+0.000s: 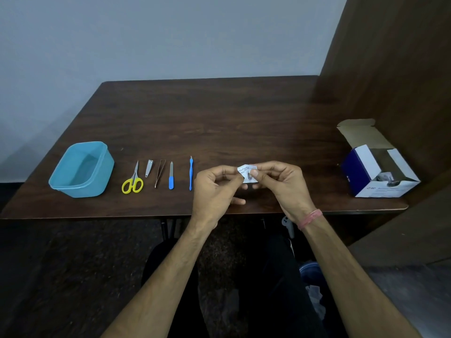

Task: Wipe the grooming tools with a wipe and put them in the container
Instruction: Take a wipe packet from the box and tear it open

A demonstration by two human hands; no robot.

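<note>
A small white wipe packet [246, 172] is pinched between my left hand [216, 189] and my right hand [280, 182], just above the table's front edge. To their left, a row of grooming tools lies on the table: yellow-handled scissors [133, 182], a nail clipper [148, 168], tweezers [159, 173], a blue-handled nail file [171, 176] and a blue cuticle pusher [190, 173]. An open light-blue plastic container [80, 170] stands at the far left with nothing in it.
An open white-and-blue cardboard box [377, 167] of wipes stands at the right end of the dark wooden table [219, 118]. A brown wooden panel [390, 69] rises on the right. A grey wall lies behind.
</note>
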